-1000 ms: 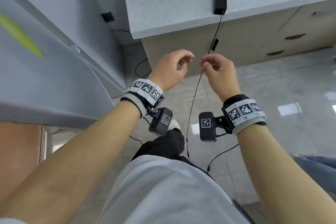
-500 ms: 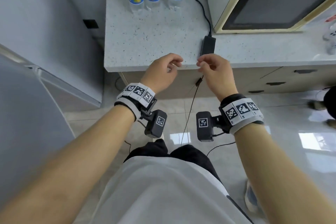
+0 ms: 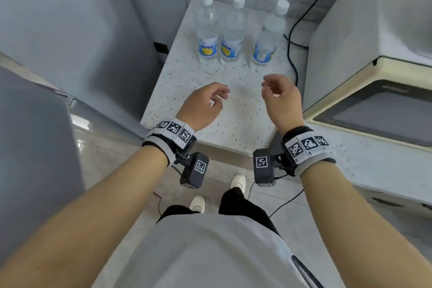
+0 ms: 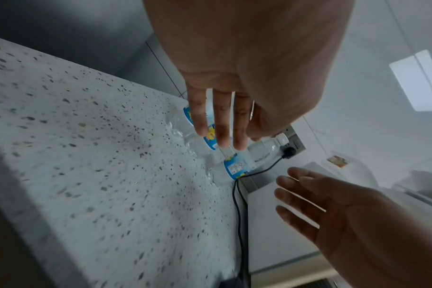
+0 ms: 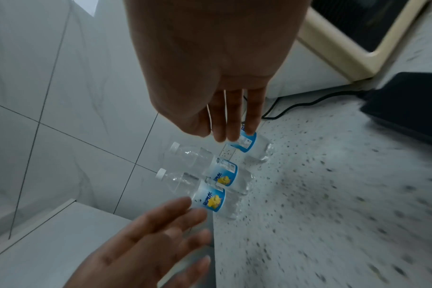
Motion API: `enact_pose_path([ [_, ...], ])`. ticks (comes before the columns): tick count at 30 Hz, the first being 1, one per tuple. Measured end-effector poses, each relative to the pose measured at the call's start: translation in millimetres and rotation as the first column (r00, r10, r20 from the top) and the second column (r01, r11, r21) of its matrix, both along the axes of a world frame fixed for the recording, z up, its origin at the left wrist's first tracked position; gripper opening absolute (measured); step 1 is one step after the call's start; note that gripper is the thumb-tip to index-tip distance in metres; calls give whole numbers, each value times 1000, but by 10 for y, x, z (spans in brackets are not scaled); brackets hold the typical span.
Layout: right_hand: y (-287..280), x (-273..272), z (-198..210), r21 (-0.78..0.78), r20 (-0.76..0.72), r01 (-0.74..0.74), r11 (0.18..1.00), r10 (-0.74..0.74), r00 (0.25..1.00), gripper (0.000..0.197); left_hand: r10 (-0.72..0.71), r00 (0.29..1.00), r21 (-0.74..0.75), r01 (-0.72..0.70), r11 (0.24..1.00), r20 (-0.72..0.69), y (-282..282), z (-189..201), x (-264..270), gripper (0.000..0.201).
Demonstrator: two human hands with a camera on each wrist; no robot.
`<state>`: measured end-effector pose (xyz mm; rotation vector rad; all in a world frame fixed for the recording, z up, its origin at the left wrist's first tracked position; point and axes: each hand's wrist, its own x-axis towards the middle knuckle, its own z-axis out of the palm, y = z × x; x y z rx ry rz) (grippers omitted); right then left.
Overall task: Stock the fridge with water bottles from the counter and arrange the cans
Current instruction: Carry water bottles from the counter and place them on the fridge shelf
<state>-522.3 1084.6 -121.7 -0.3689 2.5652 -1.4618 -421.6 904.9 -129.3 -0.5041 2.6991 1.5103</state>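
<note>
Fingers (image 4: 219, 120) of both the left hand (image 3: 203, 106) and right hand (image 3: 281, 98) hang loosely spread, empty, above the bench (image 3: 243, 119); three water bottles (image 3: 231, 30) stand upright at upper centre.

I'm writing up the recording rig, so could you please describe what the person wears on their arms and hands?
Both forearms are bare, no sleeves or gloves. The left wrist band and right wrist band are grey and black with square black-and-white markers. A black camera hangs under each wrist, also marked, trailing a thin black cable.
</note>
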Motion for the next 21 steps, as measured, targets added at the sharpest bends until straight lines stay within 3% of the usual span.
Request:
enact_pose_path([
  [6, -330, -1174, 39, -71, -4, 132, 989, -132, 991, 63, 104, 992, -47, -101, 994, 68, 33, 9, -533, 32],
  [11, -653, -1759, -96, -121, 67, 125, 985, -117, 991, 91, 178, 982, -59, -175, 983, 63, 15, 36, -713, 34],
  [15, -804, -1913, -263, -129, 216, 96, 987, -67, 974, 83, 223, 974, -35, -222, 974, 49, -112, 86, -739, 34],
  [21, -878, -1864, -307, -53, 216, 73, 996, -60, 975, 60, 210, 974, -34, -213, 976, -86, -247, 231, -877, 33],
])
